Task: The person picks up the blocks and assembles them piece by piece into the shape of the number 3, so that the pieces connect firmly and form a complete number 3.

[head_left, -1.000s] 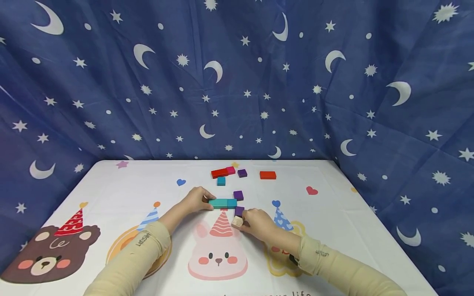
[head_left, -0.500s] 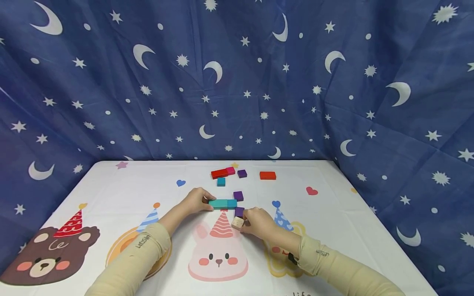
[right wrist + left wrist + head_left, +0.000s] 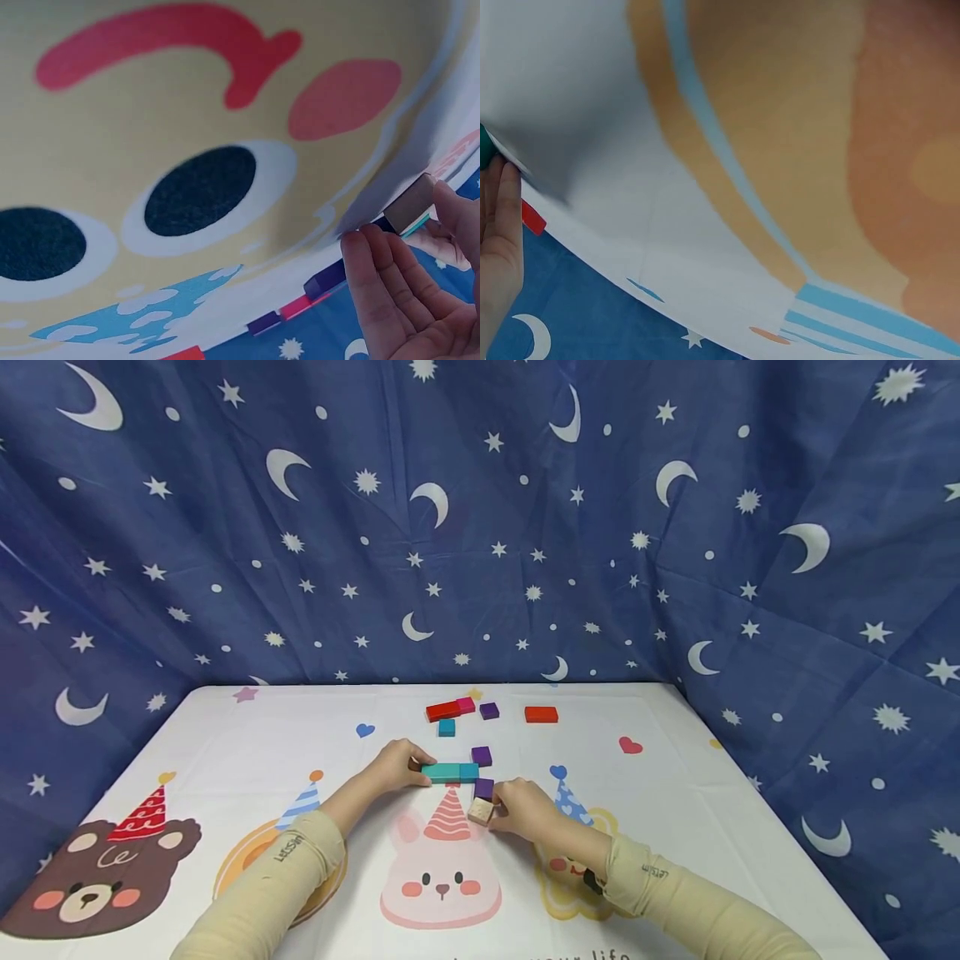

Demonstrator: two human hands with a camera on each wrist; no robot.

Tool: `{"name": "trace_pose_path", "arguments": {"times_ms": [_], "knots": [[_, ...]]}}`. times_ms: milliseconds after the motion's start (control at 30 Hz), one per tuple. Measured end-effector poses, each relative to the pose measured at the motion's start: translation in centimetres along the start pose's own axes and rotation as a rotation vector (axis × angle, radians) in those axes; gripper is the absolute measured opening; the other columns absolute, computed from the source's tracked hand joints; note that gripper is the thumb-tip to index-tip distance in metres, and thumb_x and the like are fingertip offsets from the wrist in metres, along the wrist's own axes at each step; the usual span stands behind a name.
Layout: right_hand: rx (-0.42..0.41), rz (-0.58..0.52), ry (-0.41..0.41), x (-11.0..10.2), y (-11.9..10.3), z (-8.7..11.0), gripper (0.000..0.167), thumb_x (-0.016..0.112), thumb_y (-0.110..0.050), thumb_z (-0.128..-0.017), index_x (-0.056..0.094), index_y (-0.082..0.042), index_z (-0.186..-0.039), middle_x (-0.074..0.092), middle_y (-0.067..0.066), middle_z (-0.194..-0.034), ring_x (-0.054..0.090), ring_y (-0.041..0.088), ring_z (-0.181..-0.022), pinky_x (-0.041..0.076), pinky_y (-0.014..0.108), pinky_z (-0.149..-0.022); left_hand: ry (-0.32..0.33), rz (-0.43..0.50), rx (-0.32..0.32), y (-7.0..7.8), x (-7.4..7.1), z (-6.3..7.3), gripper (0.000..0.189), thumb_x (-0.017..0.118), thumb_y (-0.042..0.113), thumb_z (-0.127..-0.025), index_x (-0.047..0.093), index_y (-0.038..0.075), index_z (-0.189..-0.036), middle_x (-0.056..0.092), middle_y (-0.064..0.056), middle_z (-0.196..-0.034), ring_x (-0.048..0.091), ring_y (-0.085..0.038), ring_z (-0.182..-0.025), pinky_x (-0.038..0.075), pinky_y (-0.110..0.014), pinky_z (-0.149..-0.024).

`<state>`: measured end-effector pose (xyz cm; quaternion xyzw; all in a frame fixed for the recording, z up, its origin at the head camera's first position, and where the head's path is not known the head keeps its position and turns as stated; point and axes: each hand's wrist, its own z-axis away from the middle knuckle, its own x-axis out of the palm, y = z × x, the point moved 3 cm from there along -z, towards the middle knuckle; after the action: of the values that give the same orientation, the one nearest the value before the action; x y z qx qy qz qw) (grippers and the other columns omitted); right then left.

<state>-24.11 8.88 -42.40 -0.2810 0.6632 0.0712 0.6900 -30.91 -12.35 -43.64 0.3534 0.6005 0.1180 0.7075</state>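
My left hand point(image 3: 395, 764) grips the left end of a long teal block point(image 3: 441, 773), thumb on the near side and fingers on the far side. A blue cube point(image 3: 468, 772) lies flush against that block's right end. My right hand point(image 3: 523, 810) pinches a beige cube point(image 3: 481, 811) between thumb and fingers. Directly behind the beige cube is a purple cube point(image 3: 483, 789), close to the right fingertips; another purple cube point(image 3: 482, 756) lies just behind the blue one. In the right wrist view the thumb reaches the beige block's point(image 3: 409, 204) end. The left wrist view catches only a corner of teal point(image 3: 486, 148).
Farther back lie a red block point(image 3: 442, 712) with a pink cube point(image 3: 466, 705) at its end, a blue cube point(image 3: 447, 727), a purple cube point(image 3: 489, 711) and an orange-red block point(image 3: 542, 715). A printed white cloth point(image 3: 247, 735) covers the table, before a blue starry curtain point(image 3: 480, 610).
Both hands stay nearly in place on the blocks. The right fingers have shifted very slightly at the beige cube, and the whole view has drifted a little.
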Motion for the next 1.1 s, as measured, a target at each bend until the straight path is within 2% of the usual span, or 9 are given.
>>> {"name": "trace_pose_path", "arguments": {"times_ms": [300, 533, 767, 933, 1100], "knots": [[0.030, -0.117, -0.063, -0.7, 0.5, -0.2, 0.023, 0.080, -0.015, -0.073, 0.066, -0.001, -0.086, 0.058, 0.001, -0.069, 0.045, 0.011, -0.064, 0.041, 0.021, -0.059, -0.021, 0.024, 0.004, 0.2, -0.3, -0.3, 0.032, 0.079, 0.003, -0.072, 0.071, -0.002, -0.103, 0.072, -0.014, -0.099, 0.066, -0.015, -0.080, 0.054, -0.031, -0.080], [0.028, -0.253, -0.014, -0.7, 1.2, 0.0, 0.018, 0.078, -0.006, -0.073, 0.065, 0.003, -0.083, 0.060, 0.003, -0.067, 0.048, 0.011, -0.061, 0.042, 0.019, -0.055, -0.078, 0.015, -0.003, 0.5, -0.6, -0.7, 0.029, 0.080, 0.003, -0.071, 0.072, -0.001, -0.099, 0.071, -0.011, -0.095, 0.063, -0.015, -0.080, 0.054, -0.032, -0.082], [0.018, -0.260, 0.029, -1.3, 2.0, 0.2, 0.014, 0.077, -0.005, -0.074, 0.066, 0.001, -0.080, 0.059, 0.002, -0.064, 0.046, 0.008, -0.057, 0.040, 0.017, -0.052, -0.090, 0.000, -0.010, 0.6, -0.5, -0.7, 0.028, 0.079, 0.004, -0.072, 0.071, 0.000, -0.099, 0.070, -0.010, -0.098, 0.063, -0.016, -0.082, 0.053, -0.033, -0.085], [0.028, -0.248, 0.017, -1.9, 2.4, 0.0, 0.012, 0.076, -0.004, -0.074, 0.065, -0.001, -0.078, 0.060, 0.002, -0.065, 0.047, 0.008, -0.060, 0.041, 0.017, -0.055, -0.073, 0.002, -0.016, 0.6, -0.3, -0.4, 0.029, 0.078, 0.003, -0.074, 0.070, 0.000, -0.102, 0.069, -0.010, -0.100, 0.065, -0.016, -0.084, 0.053, -0.033, -0.085], [0.055, -0.198, 0.014, -2.5, 2.8, -0.3, 0.012, 0.075, -0.006, -0.076, 0.065, -0.001, -0.082, 0.055, 0.002, -0.061, 0.044, 0.009, -0.056, 0.038, 0.018, -0.052, -0.057, 0.005, -0.008, 0.6, -0.3, -0.3, 0.031, 0.077, 0.002, -0.073, 0.070, -0.001, -0.103, 0.069, -0.011, -0.100, 0.066, -0.017, -0.085, 0.053, -0.033, -0.085]]}}
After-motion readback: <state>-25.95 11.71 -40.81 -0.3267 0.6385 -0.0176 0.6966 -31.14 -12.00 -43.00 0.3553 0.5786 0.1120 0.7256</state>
